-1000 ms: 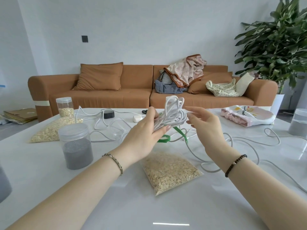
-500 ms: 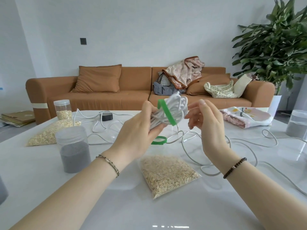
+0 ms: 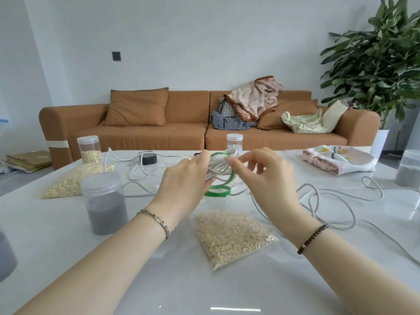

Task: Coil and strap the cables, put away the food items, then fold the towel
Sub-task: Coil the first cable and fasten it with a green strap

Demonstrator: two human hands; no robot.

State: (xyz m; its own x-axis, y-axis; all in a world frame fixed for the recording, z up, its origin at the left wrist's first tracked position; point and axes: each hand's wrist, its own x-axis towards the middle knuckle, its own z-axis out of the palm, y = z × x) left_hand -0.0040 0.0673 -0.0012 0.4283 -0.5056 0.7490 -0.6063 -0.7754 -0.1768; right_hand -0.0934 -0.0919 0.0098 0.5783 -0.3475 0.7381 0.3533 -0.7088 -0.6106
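My left hand grips a coiled white cable bundle above the white table. A green strap runs over the bundle, and my right hand pinches it at the coil's right side. Another green strap loop lies on the table just below. A long loose white cable sprawls to the right. A bag of oats lies in front of me, a second oat bag at the left. A pink and white towel is bunched at the far right.
A lidded jar of grey grains stands left of my arm. An oat jar, a black adapter and a clear jar sit further back. Grey jars stand at the right edge and left edge. A sofa lies beyond.
Both hands have lowered with the coil toward the table. The green strap, which hung below the coil, now wraps over its top, and my right fingers have closed on it.
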